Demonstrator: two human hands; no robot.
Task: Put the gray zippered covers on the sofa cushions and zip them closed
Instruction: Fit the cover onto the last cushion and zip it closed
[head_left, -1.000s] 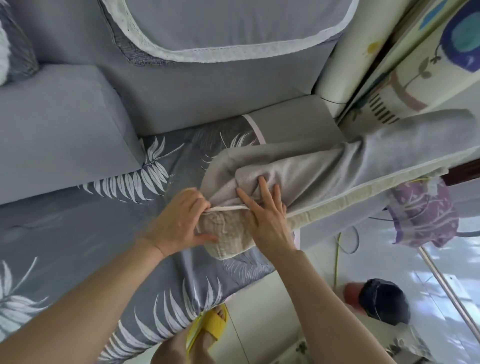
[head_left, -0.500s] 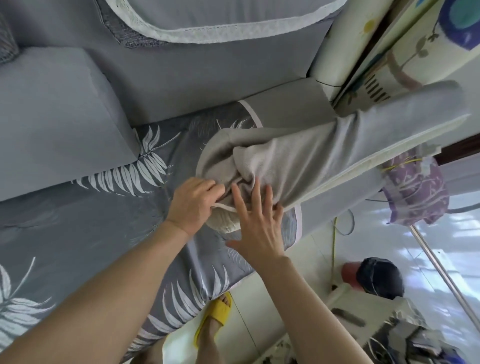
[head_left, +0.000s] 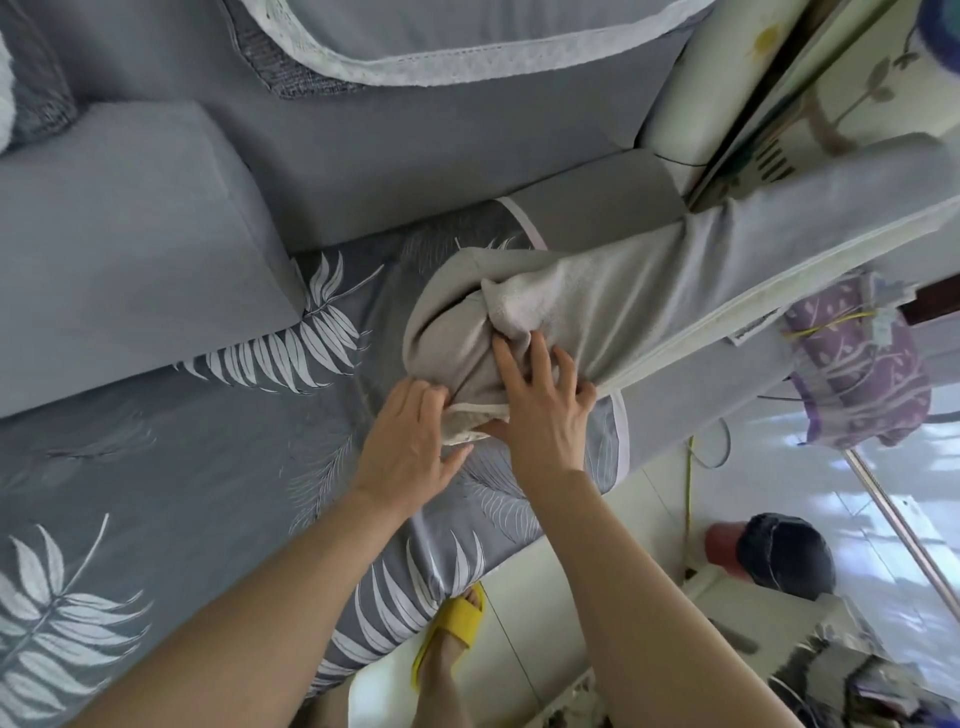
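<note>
gray cover, bunched and wrinkled, sheathes the cushion; a cream corner protrudes at the hem. left hand grips the hem; right hand presses flat, fingers spread.

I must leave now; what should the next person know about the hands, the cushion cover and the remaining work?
Left hand grips the hem of the bunched gray fabric cover.
Right hand presses on the cover with spread fingers.
The long cream padded cushion lies across the leaf-patterned sofa seat, its near end uncovered.
Done: cover over most of the cushion.
Left: pull it over the end, then zip closed.
</note>
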